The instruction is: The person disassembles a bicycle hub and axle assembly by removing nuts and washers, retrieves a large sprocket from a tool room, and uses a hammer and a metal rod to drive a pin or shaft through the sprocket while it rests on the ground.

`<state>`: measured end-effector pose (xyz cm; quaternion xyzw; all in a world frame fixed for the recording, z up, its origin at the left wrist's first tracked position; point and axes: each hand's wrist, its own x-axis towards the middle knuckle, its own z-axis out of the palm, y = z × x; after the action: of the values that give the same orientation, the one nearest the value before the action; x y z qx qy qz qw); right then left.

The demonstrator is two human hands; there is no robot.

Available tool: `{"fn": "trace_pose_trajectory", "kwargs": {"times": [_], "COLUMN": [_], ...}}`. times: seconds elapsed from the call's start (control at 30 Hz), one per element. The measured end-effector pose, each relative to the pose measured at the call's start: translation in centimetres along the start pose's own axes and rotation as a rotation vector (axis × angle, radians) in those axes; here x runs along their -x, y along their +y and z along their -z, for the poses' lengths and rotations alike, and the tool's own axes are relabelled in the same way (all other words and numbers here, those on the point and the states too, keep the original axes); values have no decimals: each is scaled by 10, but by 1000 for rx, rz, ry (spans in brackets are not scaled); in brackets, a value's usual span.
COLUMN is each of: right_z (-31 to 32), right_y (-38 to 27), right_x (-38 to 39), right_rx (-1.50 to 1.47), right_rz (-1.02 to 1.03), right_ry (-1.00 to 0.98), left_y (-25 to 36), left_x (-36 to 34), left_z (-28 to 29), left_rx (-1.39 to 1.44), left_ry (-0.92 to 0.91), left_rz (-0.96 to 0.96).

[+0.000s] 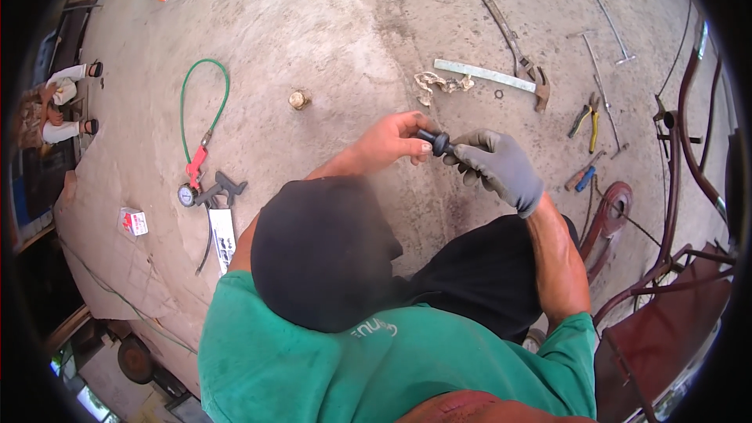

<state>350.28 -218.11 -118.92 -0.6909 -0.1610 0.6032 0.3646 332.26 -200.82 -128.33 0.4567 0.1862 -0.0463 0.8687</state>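
While the bare left hand (385,141) and gloved right hand (505,166) have fingers clamped on a black part (441,143) between them, the green shirt (274,337) shows white lettering (377,327). Printed red-and-white box (134,222) sits off left; hammer (487,73) and pliers (594,119) clutter the floor (298,23) right.

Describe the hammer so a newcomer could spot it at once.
On the concrete floor, look just beyond the gloved right hand. The hammer lies there by a crumpled rag, its brownish head toward the right. Its long, straight, pale handle sets it apart from the darker adjustable wrench next to it.
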Motion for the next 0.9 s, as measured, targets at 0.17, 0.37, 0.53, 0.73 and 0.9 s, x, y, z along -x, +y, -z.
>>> {"fn": "trace_pose_trajectory", "kwargs": {"times": [0.17, 0.37, 0.53, 0.73, 0.9], "right_z": [10, 14, 17, 18, 18], "right_y": [10, 10, 14, 15, 16], "right_x": [-7, -10, -13, -14, -14], "right_rx": [-32, -143, -97, -137, -107], "right_rz": [3, 13, 14, 11, -6], "right_ry": [-108, -203, -259, -289, -286], "left_y": [10, 21, 22, 21, 28], "left_x": [0, 3, 5, 5, 8], "left_z": [-1, -2, 0, 1, -1], "left_rx": [-214, -487, -552, -544, -547], "left_ry": [6, 27, 19, 21, -11], "left_rz": [-25, -87, -107, -157, -168]}}
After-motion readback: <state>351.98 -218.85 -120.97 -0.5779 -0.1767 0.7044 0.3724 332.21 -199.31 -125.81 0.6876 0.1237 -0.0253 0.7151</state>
